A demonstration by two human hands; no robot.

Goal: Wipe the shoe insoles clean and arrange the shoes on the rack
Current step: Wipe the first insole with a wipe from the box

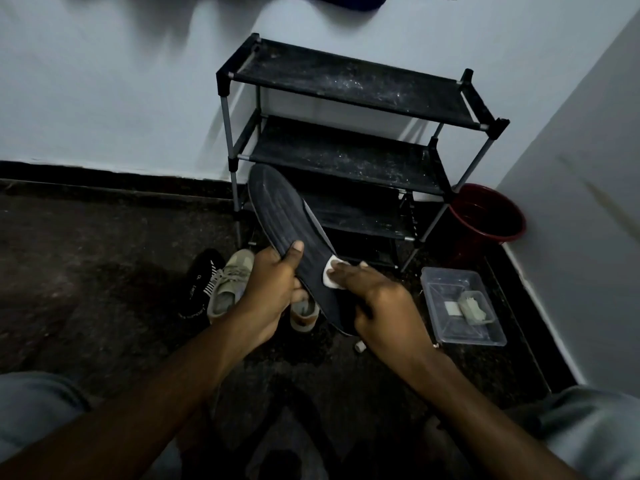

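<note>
A long dark ribbed insole (280, 213) is held up in front of the shoe rack, its toe end pointing up and left. My left hand (273, 289) grips its left edge near the middle, thumb on top. My right hand (377, 299) presses a small white wipe (331, 273) against the insole's right side with straight fingers, thumb curled round the heel end. The black three-shelf rack (353, 84) stands against the wall with dusty, bare shelves. On the floor below my hands lie olive-tan sneakers (230, 285) and a black sneaker (202, 282).
A clear plastic tray (460, 336) holding folded wipes sits on the floor at the right. A dark red bucket (488, 216) stands in the corner beside the rack. A small white scrap (360, 346) lies on the dark floor. My knees frame the bottom corners.
</note>
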